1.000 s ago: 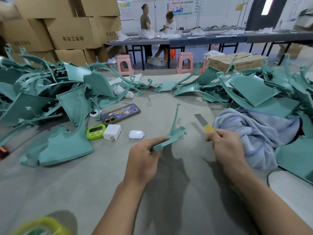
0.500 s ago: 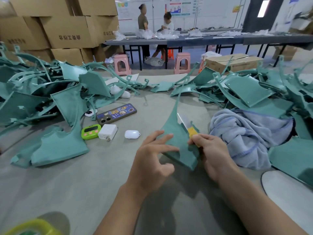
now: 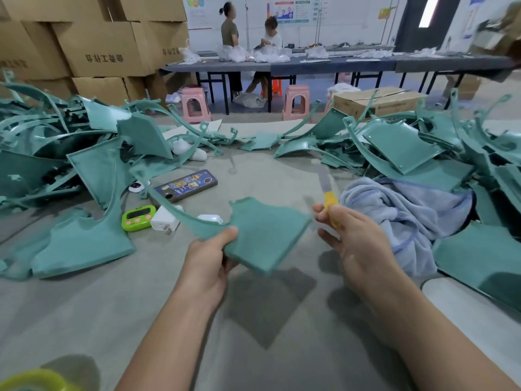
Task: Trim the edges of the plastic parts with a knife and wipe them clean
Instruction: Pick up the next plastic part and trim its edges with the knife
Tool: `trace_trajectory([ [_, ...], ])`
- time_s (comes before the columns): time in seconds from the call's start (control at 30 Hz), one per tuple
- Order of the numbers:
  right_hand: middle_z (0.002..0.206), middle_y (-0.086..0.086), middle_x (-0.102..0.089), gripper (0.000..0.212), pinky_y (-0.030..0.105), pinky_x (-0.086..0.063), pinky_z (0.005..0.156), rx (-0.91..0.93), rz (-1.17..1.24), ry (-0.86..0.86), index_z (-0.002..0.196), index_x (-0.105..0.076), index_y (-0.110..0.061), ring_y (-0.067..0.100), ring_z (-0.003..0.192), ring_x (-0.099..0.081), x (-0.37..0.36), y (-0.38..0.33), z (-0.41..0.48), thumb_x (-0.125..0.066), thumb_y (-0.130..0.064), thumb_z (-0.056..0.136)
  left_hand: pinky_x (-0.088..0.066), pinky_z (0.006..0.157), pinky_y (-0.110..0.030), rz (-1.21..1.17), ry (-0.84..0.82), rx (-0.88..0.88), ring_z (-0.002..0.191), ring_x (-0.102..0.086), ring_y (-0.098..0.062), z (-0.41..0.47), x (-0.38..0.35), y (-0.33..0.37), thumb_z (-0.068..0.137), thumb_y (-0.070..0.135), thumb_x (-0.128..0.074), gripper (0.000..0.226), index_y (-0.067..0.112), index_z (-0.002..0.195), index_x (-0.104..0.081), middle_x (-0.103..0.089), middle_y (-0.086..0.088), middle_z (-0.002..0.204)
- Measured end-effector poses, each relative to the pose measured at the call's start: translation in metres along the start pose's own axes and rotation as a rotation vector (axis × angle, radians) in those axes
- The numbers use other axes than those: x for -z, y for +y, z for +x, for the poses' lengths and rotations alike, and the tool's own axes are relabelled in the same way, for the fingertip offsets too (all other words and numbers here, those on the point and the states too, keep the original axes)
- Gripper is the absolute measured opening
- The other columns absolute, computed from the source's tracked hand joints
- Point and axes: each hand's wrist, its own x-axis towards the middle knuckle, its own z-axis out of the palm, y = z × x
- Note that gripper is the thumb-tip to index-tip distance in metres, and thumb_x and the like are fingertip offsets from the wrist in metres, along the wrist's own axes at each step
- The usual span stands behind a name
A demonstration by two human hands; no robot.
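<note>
Green plastic part (image 3: 262,235) has tipped from standing up to lying flat above the table (image 3: 112,320). The left hand (image 3: 208,261) now pinches its near edge, thumb on top. The right hand (image 3: 358,244) grips the yellow knife (image 3: 327,197), now just off the part's corner.

Bright, even indoor light comes from overhead. The part (image 3: 262,235) throws a dark, fairly crisp shadow onto the bench (image 3: 84,320) beneath it; the forearms (image 3: 174,314) throw softer ones. A pane (image 3: 425,12) at top right is blown out white. Motion blur smears the part's thin arm, the knife (image 3: 327,190) blade and the top right corner. Wide-angle distortion bends the cartons (image 3: 104,49) at the edges. The yellow-green object (image 3: 31,380) bottom left is out of focus
</note>
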Motion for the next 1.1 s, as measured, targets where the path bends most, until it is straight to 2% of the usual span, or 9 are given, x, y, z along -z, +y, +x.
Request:
trace_trajectory([
  [0.2, 0.069, 0.010, -0.069, 0.038, 0.026, -0.038, 0.062, 0.195, -0.281, -0.284, 0.066, -0.074, -0.010, 0.016, 0.062, -0.048, -0.006, 0.004, -0.018, -0.057, -0.008, 0.100, -0.037, 0.033, -0.015, -0.144, 0.190, -0.081, 0.039, -0.054, -0.007, -0.002, -0.002, 0.005, 0.093, 0.003, -0.057, 0.009, 0.008, 0.090, -0.063, -0.065, 0.002, 0.055],
  [0.37, 0.062, -0.007, -0.061, 0.026, 0.022, -0.036, 0.058, 0.220, -0.558, -0.594, 0.072, -0.074, -0.010, 0.009, 0.061, -0.046, -0.017, 0.013, -0.032, -0.061, -0.024, 0.090, -0.028, 0.029, -0.012, -0.271, 0.176, 0.019, 0.033, -0.044, -0.004, -0.001, 0.002, 0.013, 0.096, 0.003, -0.051, 0.014, 0.011, 0.086, -0.057, -0.060, 0.002, 0.052],
  [0.43, 0.058, -0.009, -0.060, 0.026, 0.023, -0.035, 0.056, 0.218, -0.638, -0.538, 0.072, -0.074, -0.012, 0.006, 0.057, -0.044, -0.020, 0.020, -0.030, -0.064, -0.024, 0.092, -0.027, 0.028, -0.012, -0.293, 0.151, 0.045, 0.032, -0.041, -0.003, 0.000, 0.002, 0.013, 0.096, 0.002, -0.049, 0.016, 0.012, 0.086, -0.055, -0.059, 0.001, 0.055],
  [0.57, 0.058, -0.002, -0.067, 0.033, 0.024, -0.036, 0.050, 0.313, -0.806, 0.119, 0.063, -0.069, -0.012, 0.005, 0.046, -0.045, -0.011, 0.024, -0.014, -0.066, -0.019, 0.095, -0.025, 0.027, -0.011, -0.300, 0.135, 0.056, 0.031, -0.041, -0.003, 0.006, 0.007, 0.015, 0.097, 0.002, -0.045, 0.015, 0.013, 0.091, -0.053, -0.057, -0.003, 0.075],
  [0.6, 0.058, 0.000, -0.066, 0.032, 0.023, -0.036, 0.051, 0.332, -0.741, 0.148, 0.062, -0.068, -0.012, 0.005, 0.046, -0.045, -0.008, 0.022, -0.013, -0.066, -0.016, 0.094, -0.026, 0.027, -0.011, -0.307, 0.126, 0.064, 0.032, -0.042, -0.003, 0.007, 0.008, 0.016, 0.098, 0.002, -0.045, 0.013, 0.012, 0.094, -0.053, -0.058, -0.004, 0.079],
  [0.77, 0.062, 0.006, -0.069, 0.019, 0.032, -0.039, 0.057, 0.242, -0.579, -0.473, 0.072, -0.077, -0.019, 0.012, 0.059, -0.049, -0.028, 0.027, -0.038, -0.066, -0.023, 0.087, -0.025, 0.027, -0.011, -0.322, 0.086, 0.102, 0.030, -0.038, -0.002, 0.007, 0.007, 0.014, 0.098, 0.002, -0.045, 0.020, 0.014, 0.084, -0.052, -0.056, 0.000, 0.062],
  [0.83, 0.062, 0.005, -0.069, 0.021, 0.031, -0.039, 0.056, 0.241, -0.599, -0.336, 0.070, -0.075, -0.017, 0.012, 0.057, -0.049, -0.033, 0.033, -0.033, -0.068, -0.023, 0.089, -0.024, 0.027, -0.010, -0.331, 0.056, 0.137, 0.030, -0.035, -0.001, 0.007, 0.007, 0.015, 0.098, 0.003, -0.044, 0.020, 0.014, 0.084, -0.051, -0.054, 0.002, 0.055],
  [0.93, 0.058, -0.004, -0.067, 0.029, 0.026, -0.041, 0.054, 0.322, -0.721, 0.122, 0.065, -0.070, -0.016, 0.005, 0.047, -0.047, -0.021, 0.033, -0.022, -0.067, -0.019, 0.094, -0.024, 0.027, -0.009, -0.332, 0.052, 0.160, 0.029, -0.034, -0.001, 0.007, 0.009, 0.018, 0.099, 0.004, -0.044, 0.017, 0.013, 0.088, -0.053, -0.058, 0.000, 0.061],
  [1.1, 0.062, 0.005, -0.068, 0.023, 0.033, -0.040, 0.053, 0.263, -0.545, -0.380, 0.073, -0.073, -0.018, 0.013, 0.054, -0.050, -0.032, 0.039, -0.046, -0.064, -0.033, 0.088, -0.025, 0.028, -0.011, -0.303, 0.074, 0.069, 0.034, -0.043, -0.002, 0.007, 0.003, 0.014, 0.098, 0.003, -0.048, 0.012, 0.011, 0.104, -0.055, -0.058, -0.002, 0.078],
])
